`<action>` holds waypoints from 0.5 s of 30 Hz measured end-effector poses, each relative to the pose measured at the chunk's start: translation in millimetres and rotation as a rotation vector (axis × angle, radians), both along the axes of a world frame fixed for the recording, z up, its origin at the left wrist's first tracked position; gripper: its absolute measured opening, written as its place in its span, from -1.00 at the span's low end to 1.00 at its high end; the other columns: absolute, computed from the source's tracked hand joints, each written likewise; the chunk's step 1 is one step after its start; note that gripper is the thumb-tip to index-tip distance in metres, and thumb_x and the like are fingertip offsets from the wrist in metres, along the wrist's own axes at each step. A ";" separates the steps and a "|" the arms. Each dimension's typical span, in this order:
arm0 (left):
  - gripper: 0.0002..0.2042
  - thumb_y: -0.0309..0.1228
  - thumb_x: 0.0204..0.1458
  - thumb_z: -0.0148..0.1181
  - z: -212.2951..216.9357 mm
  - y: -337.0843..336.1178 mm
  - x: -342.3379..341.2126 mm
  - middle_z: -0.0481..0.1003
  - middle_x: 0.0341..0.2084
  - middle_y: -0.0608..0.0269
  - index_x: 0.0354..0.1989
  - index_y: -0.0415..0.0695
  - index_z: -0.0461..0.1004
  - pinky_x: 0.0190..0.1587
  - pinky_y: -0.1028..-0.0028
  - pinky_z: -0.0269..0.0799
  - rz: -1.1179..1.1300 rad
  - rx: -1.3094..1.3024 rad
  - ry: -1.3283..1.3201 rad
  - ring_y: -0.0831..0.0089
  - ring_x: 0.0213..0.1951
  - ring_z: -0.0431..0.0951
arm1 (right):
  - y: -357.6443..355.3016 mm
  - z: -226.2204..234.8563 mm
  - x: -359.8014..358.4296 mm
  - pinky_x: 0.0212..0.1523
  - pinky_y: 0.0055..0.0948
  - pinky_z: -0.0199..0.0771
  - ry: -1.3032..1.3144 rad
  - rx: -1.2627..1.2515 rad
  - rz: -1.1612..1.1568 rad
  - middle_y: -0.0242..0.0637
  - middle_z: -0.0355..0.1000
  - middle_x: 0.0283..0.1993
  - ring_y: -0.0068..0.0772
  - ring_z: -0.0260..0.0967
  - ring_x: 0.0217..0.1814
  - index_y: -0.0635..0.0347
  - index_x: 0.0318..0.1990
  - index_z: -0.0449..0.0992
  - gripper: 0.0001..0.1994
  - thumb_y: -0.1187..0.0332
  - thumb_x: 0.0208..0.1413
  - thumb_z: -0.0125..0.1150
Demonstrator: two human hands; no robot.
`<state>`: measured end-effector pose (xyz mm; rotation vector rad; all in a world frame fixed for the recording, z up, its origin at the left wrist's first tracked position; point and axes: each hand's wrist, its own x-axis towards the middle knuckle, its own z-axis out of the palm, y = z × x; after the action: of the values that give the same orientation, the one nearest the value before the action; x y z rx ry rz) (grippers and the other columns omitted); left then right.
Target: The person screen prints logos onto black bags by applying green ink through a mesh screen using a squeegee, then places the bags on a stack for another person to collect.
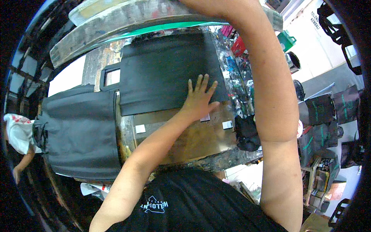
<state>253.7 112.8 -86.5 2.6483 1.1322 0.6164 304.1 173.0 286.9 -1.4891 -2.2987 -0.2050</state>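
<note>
My left hand [201, 96] lies flat with fingers spread on a black fabric-like sheet [162, 69], near its right front corner. The sheet rests smooth on a brown, shiny board [185, 135]. Small white pads [140, 128] sit on the board's bare front part. Above the sheet's far side, a thick, worn frame [154, 19] with a green strip [154, 29] along its lower edge is raised. My right arm reaches up past the sheet to this frame. Only the wrist area of my right hand [201, 5] shows at the top edge; its fingers are cut off.
A stack of black sheets [81, 133] lies to the left. Beyond it a person's arm [24, 164] and a white cloth-like item [19, 131] show. Paint-stained table edge [235, 85], a green container [286, 41] and an open can [293, 62] are at right, with black printed pieces [320, 109] farther off.
</note>
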 end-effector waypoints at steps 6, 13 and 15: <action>-0.44 -0.03 0.36 0.05 12.8 -6.2 -83.3 0.19 0.50 -0.11 0.42 -0.07 0.38 0.54 -0.14 -0.02 -0.082 -0.002 0.283 -0.17 0.52 0.12 | -2.2 -2.1 4.5 -0.05 -0.18 0.52 -0.033 0.082 -0.059 -0.28 0.51 -0.39 -0.34 0.47 -0.27 0.14 -0.36 0.60 -0.21 -0.42 0.40 -0.29; -0.57 -0.32 0.32 0.06 -7.0 10.7 -89.8 0.34 0.39 -0.16 0.31 -0.19 0.43 0.45 -0.12 0.21 -0.110 0.211 0.281 -0.16 0.42 0.32 | 2.8 -4.9 2.0 -0.40 -0.40 0.37 -0.030 0.123 -0.036 -0.37 0.42 -0.47 -0.47 0.35 -0.40 0.09 -0.39 0.57 -0.23 -0.44 0.38 -0.25; -0.62 -0.34 0.31 0.06 -9.3 17.1 -91.1 0.41 0.33 -0.12 0.24 -0.19 0.46 0.41 -0.03 0.31 -0.130 0.235 0.287 -0.10 0.36 0.40 | 2.2 -6.6 5.0 -0.47 -0.46 0.26 -0.036 0.122 -0.019 -0.42 0.37 -0.49 -0.53 0.27 -0.43 0.06 -0.41 0.54 -0.25 -0.44 0.39 -0.26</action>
<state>162.5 129.9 -95.7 3.0605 0.9963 0.3735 309.1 175.2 280.3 -1.4571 -2.2571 -0.3735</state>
